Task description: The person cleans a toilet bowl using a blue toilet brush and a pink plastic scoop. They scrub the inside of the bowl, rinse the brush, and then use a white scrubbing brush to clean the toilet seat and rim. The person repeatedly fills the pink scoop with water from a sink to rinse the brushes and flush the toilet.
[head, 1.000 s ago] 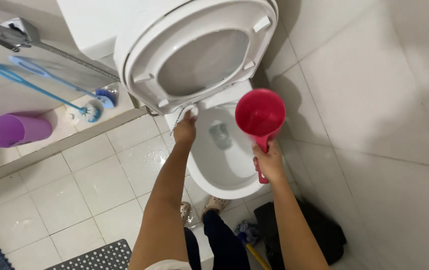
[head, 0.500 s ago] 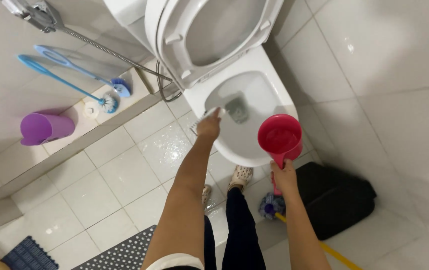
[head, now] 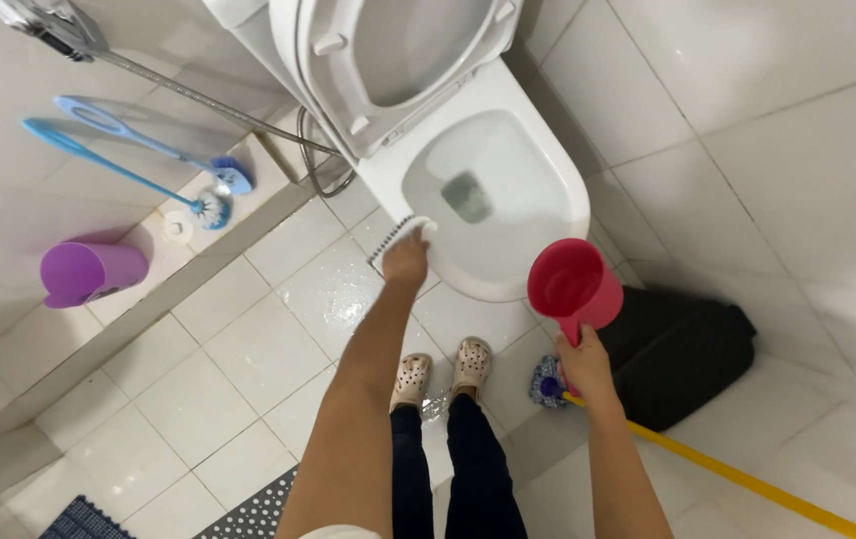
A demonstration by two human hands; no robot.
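Observation:
My left hand grips a white scrub brush pressed against the outer left rim of the white toilet bowl. The toilet's seat and lid are raised. My right hand holds a red plastic dipper by its handle, upright, just right of the bowl's front edge. My feet in pale clogs stand on the wet tiled floor in front of the bowl.
A blue toilet brush leans on the left ledge beside a purple jug. A metal hose runs to the toilet. A black bag and a yellow-handled mop lie at right. A perforated mat lies near my feet.
The view has swung so the toilet sits higher and further right. My left hand with the brush slid from the bowl's inner rim to its outer left edge; the dipper came lower.

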